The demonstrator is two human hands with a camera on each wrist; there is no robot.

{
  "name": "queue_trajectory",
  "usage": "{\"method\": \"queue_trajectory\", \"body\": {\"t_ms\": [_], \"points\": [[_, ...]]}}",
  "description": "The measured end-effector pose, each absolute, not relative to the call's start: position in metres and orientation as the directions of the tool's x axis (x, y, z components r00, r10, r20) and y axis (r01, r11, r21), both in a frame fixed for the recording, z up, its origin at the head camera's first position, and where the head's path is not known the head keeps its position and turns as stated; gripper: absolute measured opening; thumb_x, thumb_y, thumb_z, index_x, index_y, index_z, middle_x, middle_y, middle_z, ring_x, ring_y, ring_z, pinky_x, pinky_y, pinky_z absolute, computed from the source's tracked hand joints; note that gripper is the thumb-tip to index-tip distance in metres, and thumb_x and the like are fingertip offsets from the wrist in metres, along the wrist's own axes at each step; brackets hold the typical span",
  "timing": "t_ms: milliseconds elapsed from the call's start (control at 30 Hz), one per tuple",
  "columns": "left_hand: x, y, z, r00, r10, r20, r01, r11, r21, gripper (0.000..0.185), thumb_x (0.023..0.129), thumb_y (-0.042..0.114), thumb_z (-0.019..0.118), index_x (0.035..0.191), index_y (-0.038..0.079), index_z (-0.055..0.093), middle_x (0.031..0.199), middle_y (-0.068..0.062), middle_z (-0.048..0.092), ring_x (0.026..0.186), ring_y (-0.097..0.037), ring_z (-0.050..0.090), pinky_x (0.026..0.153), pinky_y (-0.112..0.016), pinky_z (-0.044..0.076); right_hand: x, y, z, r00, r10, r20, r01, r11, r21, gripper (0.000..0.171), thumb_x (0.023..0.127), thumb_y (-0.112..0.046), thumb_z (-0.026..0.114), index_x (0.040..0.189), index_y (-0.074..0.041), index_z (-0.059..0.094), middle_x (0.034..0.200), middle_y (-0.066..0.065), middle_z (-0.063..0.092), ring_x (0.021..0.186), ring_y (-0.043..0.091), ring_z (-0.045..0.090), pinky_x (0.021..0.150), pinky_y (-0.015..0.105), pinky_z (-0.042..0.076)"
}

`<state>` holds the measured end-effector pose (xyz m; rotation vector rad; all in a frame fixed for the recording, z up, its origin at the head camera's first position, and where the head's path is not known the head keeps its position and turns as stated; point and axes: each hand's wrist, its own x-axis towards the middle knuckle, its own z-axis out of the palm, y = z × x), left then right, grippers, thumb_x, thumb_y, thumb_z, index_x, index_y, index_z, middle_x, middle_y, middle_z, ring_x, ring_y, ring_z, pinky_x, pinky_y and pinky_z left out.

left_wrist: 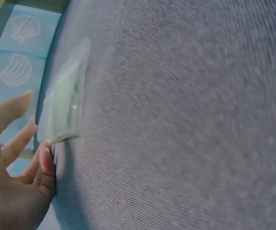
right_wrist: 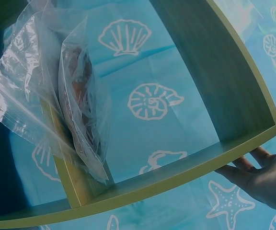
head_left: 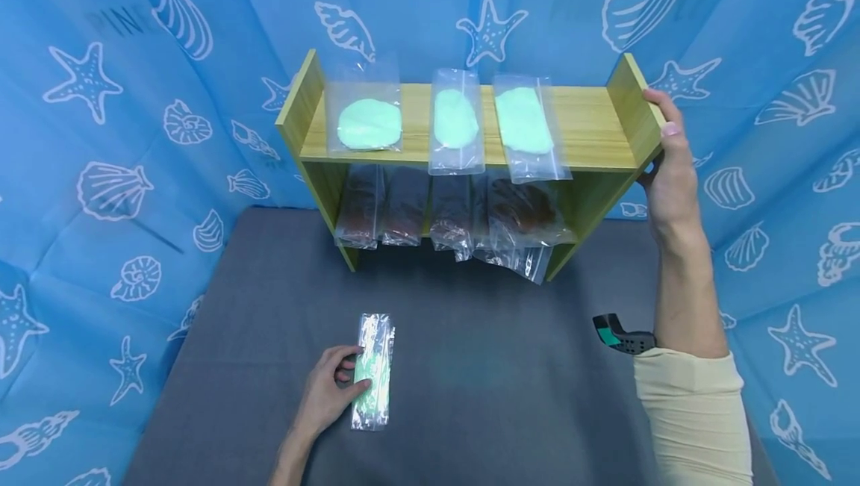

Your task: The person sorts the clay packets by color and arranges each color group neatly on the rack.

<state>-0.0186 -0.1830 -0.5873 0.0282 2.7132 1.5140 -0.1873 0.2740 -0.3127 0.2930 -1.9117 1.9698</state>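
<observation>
On the grey table lies a clear plastic bag [head_left: 373, 374] with something pale green inside. Beside its left edge is my left hand [head_left: 329, 389], fingertips over the edge in the head view. In the left wrist view, the fingers of the left hand [left_wrist: 20, 158] are spread, with the bag [left_wrist: 63, 103] just past them. My right hand [head_left: 674, 172] grips the right side panel of a two-tier wooden shelf [head_left: 591, 124]. The right wrist view shows the fingers of that hand [right_wrist: 267, 177] against the panel's outer side.
Three clear bags with pale green contents, including a middle one [head_left: 455, 120], lie on the upper tier. Several bags with dark reddish-brown contents [head_left: 524, 206] fill the lower tier, some overhanging its front. Blue shell-print curtain [head_left: 107, 195] surrounds the table [head_left: 484, 396].
</observation>
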Motion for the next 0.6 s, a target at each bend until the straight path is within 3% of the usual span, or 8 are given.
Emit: {"method": "queue_trajectory", "body": {"t_ms": [267, 600], "points": [[-0.014, -0.178, -0.586, -0.997, 0.060, -0.045, -0.002, 0.582, 0.813, 0.060, 0.071, 0.014, 0.090, 0.126, 0.012, 0.066, 0.116, -0.009, 0.055, 0.087, -0.014, 0.054, 0.070, -0.026, 0.047, -0.186, 0.274, -0.313, -0.911, 0.132, 0.390, -0.395, -0.009, -0.919, 0.049, 0.100, -0.039, 0.039, 0.146, -0.025, 0.048, 0.122, 0.014, 0.041, 0.098, 0.024, 0.043, 0.072, 0.037, 0.037], [-0.015, -0.164, -0.586, -0.996, 0.084, -0.013, 0.053, 0.728, 0.684, 0.060, 0.072, 0.015, 0.090, 0.127, 0.016, 0.065, 0.106, -0.007, 0.052, 0.091, -0.020, 0.048, 0.074, -0.039, 0.044, -0.188, 0.272, -0.312, -0.908, 0.140, 0.394, -0.397, 0.006, -0.918, 0.049, 0.099, -0.036, 0.038, 0.146, -0.024, 0.048, 0.123, 0.013, 0.042, 0.100, 0.024, 0.043, 0.074, 0.037, 0.035]]}}
